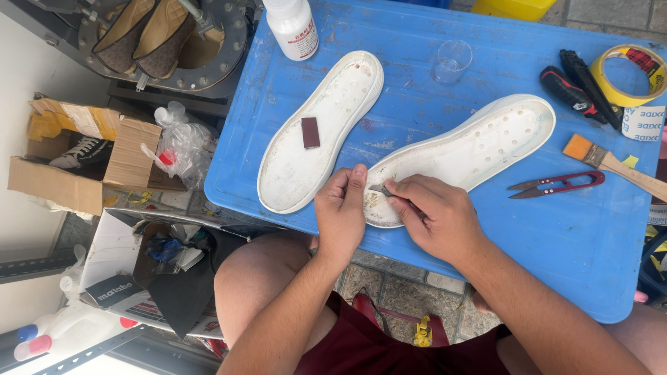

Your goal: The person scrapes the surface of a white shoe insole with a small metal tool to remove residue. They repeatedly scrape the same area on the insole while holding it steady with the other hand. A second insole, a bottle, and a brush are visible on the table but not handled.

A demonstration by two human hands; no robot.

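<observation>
Paint-smeared blue plastic counter (445, 243) carried our white rubber shoe sole (472, 149). Our left hand (340, 212) pinched its heel rim; our right hand (434, 215) gripped a small metal blade (381, 188) there. We judged a slip could nick the left thumb or gouge the rubber.

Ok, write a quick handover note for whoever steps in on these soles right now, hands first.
Left hand: pinches the heel rim of the right-hand white sole, steadying it on the blue table.
Right hand: grip closed on a small metal tool, tip at the inside of that sole's heel.
The other white sole lies to the left, with a small dark red sanding block resting on it.
Within reach: red thread snips, brush, white bottle, clear cup, yellow tape roll.
Done: both soles lie inner side up. Left: heel work appears unfinished; how far along, I cannot tell.
</observation>
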